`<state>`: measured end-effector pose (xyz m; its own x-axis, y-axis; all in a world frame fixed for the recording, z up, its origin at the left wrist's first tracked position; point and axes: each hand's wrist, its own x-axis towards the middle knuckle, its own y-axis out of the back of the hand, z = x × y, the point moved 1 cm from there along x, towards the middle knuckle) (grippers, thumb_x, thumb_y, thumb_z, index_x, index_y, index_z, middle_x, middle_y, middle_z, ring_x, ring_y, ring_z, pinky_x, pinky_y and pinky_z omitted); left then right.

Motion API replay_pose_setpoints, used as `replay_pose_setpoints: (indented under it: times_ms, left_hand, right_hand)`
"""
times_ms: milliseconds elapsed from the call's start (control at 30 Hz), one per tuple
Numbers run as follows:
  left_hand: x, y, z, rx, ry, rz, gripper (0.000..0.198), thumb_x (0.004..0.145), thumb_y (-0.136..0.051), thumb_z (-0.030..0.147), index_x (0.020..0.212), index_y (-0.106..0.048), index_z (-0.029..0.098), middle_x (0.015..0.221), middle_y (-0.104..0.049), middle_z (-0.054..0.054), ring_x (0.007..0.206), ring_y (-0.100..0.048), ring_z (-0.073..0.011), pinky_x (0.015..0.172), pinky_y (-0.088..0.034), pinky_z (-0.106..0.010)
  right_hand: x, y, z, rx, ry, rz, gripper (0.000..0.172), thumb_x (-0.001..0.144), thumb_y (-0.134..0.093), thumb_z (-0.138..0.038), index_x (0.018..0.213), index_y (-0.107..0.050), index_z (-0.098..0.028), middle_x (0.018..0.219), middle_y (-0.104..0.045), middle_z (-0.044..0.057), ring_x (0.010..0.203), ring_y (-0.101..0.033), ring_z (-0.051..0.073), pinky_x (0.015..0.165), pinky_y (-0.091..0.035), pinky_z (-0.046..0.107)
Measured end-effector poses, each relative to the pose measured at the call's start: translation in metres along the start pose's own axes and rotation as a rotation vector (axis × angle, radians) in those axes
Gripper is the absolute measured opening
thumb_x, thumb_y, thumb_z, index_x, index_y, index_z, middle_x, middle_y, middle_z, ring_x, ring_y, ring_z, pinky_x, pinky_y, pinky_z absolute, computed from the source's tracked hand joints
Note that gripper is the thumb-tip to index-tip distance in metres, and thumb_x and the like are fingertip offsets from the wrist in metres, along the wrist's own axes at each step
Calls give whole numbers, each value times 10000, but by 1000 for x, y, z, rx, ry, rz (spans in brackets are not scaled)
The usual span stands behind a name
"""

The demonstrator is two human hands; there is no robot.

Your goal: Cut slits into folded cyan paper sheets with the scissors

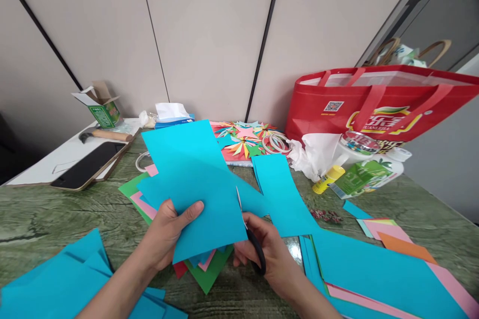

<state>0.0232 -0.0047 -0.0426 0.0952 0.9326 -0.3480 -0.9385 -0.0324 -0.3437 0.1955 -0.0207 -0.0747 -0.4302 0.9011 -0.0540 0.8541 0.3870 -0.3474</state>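
A blue paper sheet [194, 169] is held up over the table, gripped along its lower left by my left hand [164, 234], thumb on top. My right hand [271, 254] is closed around black-handled scissors [257, 255]. One scissor blade shows over the sheet's right edge; the other is hidden beneath or behind the paper. Behind the sheet, more blue, green and pink papers [209, 271] stick out. A narrower blue paper piece [280, 184] lies just beyond my right hand.
Blue sheets [56, 279] lie at front left, and a coloured paper stack [381, 264] at front right. Around the back are a phone [90, 165], a hammer [112, 135], paper stars [245, 134], tape rolls [276, 143], a glue stick [328, 179] and a red bag [318, 114].
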Motion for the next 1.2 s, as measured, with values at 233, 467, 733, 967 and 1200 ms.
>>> replay_pose_setpoints:
  times_ms: [233,467,733,967,1200]
  left_hand:
    - [-2,-1,1,25,4,-1,600,674,-648,288,1229,-443,190,1056,-653,-90,845,-641,-286,659,-558,-380]
    - [-2,0,-1,14,7,-25,610,703,-623,279,1263,-390,219,1102,-629,-80,873,-633,-279,671,-557,-382]
    - [-2,2,-5,22,29,-80,570,718,-606,283,1248,-406,215,1084,-640,-75,849,-639,-291,642,-557,-409]
    - [-2,-1,-3,22,34,-86,518,710,-612,293,1199,-467,203,1070,-646,-83,862,-633,-304,631,-553,-413]
    - [-3,0,-4,23,34,-88,580,711,-611,288,1249,-404,219,1092,-636,-70,887,-624,-307,642,-555,-410]
  right_hand:
    - [-1,-2,-1,25,3,10,350,655,-652,-445,836,-562,-159,493,-424,-67,430,-422,77,473,-426,245]
    - [0,-1,-2,39,-7,14,312,656,-667,-407,826,-569,-164,529,-487,-51,444,-454,81,472,-421,234]
    - [2,0,-7,45,9,33,364,547,-768,-300,829,-568,-186,779,-636,20,698,-578,160,648,-451,266]
    - [2,-1,-10,-27,8,51,329,568,-749,-324,791,-554,-182,772,-648,32,661,-577,156,604,-454,256]
    - [2,0,-8,-25,-17,62,330,558,-749,-342,776,-564,-175,674,-606,-3,558,-527,119,535,-438,238]
